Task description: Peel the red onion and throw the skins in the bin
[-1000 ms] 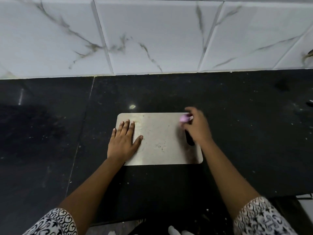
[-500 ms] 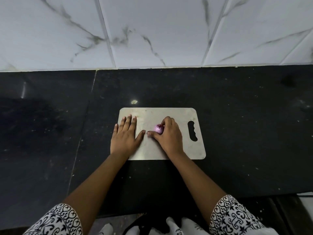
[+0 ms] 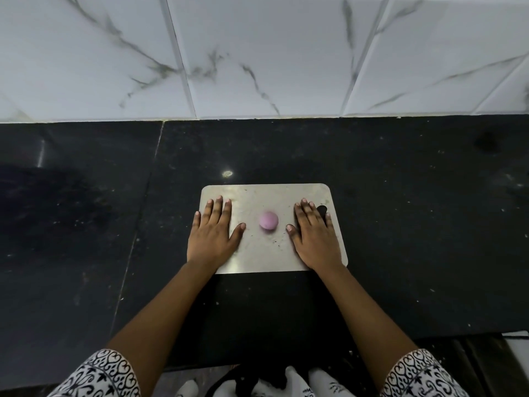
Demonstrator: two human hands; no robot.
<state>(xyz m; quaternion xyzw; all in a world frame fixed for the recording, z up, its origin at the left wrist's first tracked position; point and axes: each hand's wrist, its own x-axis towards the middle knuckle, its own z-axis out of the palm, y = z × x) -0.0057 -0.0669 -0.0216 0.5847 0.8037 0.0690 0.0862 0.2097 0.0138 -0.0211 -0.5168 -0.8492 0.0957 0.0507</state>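
Note:
A small pinkish-purple red onion (image 3: 268,221) sits alone in the middle of a metal cutting board (image 3: 266,193) on the black counter. My left hand (image 3: 214,231) lies flat on the board's left part, fingers spread, holding nothing. My right hand (image 3: 313,234) lies flat on the right part, partly covering the board's handle slot, also with nothing in it. Both hands are a short way from the onion, one on each side, not touching it. No bin and no loose skins are in view.
The black stone counter (image 3: 415,224) stretches wide to both sides of the board. A white marble-tiled wall (image 3: 257,53) rises behind it. The counter's front edge runs just below my forearms, with patterned clothing beneath.
My right hand carried the onion from the board's right end to its middle, set it down and let go, then moved back right and lay flat. The left hand stayed on the board.

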